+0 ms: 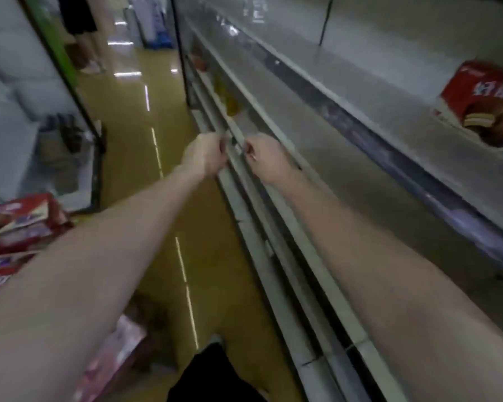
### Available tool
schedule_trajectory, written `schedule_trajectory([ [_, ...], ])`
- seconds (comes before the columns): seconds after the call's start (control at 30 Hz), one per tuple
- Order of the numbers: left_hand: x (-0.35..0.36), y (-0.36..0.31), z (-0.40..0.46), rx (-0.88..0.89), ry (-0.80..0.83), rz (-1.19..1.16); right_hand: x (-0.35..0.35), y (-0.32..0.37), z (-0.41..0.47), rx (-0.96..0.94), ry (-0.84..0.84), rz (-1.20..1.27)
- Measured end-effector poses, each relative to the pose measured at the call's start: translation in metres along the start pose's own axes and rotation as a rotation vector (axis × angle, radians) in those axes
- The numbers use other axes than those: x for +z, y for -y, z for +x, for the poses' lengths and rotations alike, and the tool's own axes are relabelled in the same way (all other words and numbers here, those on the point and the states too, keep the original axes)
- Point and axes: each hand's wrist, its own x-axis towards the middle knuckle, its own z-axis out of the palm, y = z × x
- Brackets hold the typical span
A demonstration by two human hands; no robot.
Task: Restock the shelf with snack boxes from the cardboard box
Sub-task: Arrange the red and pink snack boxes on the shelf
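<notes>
Both arms reach out to the front edge of the grey shelf (pixel 360 158) — left hand (pixel 205 156) and right hand (pixel 269 159) have curled fingers at its rail, though blur hides what they pinch. One red snack box (pixel 482 103) lies on that shelf, far right; more red boxes (pixel 15 227) sit left of it, across the aisle.

We see 2 bare forearms, no sleeves reaching as far as the elbows and no watch or band at either wrist. Our left hand (pixel 205 156) and right hand (pixel 266 158) wear no gloves. The right hand seems to carry 1 small glinting thing at a finger, too blurred to name. Below, a dark black garment (pixel 212 375) covers our lower body.
</notes>
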Motion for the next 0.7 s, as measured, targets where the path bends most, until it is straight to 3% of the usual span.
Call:
schedule_trajectory([
  [0.2, 0.032, 0.104, -0.135, -0.306, 0.141, 0.001, 0.101, 0.084, -0.059, -0.082, 0.244, 0.036],
  [0.4, 0.040, 0.185, -0.263, -0.482, 0.106, -0.074, 0.175, 0.179, -0.125, -0.144, 0.425, 0.113],
  [0.6, -0.006, 0.250, -0.392, -0.566, 0.036, -0.125, 0.226, 0.289, -0.194, -0.185, 0.567, 0.189],
  [0.7, -0.019, 0.284, -0.446, -0.643, -0.005, -0.118, 0.243, 0.323, -0.216, -0.087, 0.587, 0.188],
])
